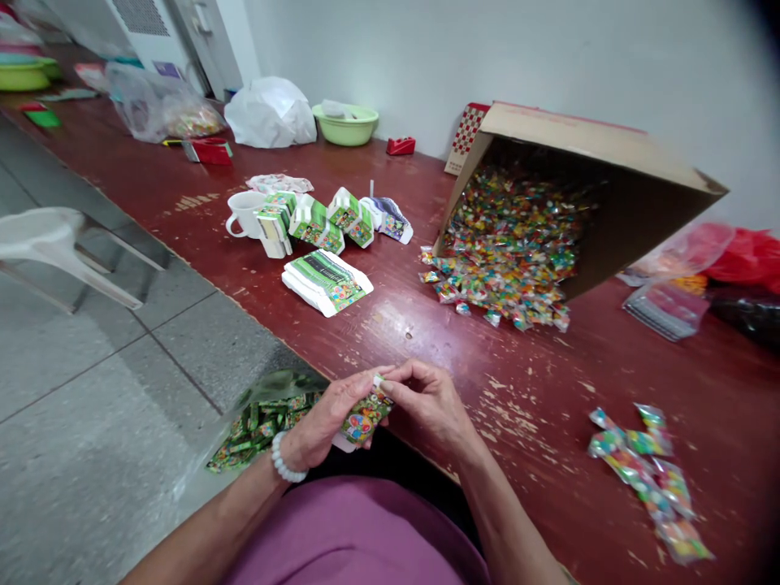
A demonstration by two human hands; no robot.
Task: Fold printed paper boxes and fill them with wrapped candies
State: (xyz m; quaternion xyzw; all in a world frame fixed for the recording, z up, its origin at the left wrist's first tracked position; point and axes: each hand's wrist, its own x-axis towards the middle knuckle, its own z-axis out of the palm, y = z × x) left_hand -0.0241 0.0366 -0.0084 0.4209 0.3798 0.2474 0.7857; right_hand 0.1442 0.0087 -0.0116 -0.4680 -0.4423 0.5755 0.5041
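A small green candy box [366, 413] with a colourful print is held between my hands, close to the table's front edge. My left hand [326, 414], with a beaded bracelet at its wrist, wraps the box from the left side. At the box's upper end, my right hand [426, 398] pinches a white flap between thumb and forefinger. Beyond them lies a stack of flat green cartons [329, 280]. More green cartons [317, 221] stand in bundles behind it. A tipped cardboard box [609, 154] spills many wrapped candies [512, 252] onto the table.
Several candy packets [646, 471] lie at the right. A clear bag of green boxes [262, 422] sits below the table edge at left. A white mug [244, 214], green basin [346, 126] and white bag [271, 112] stand farther back. A white stool [61, 244] is on the floor.
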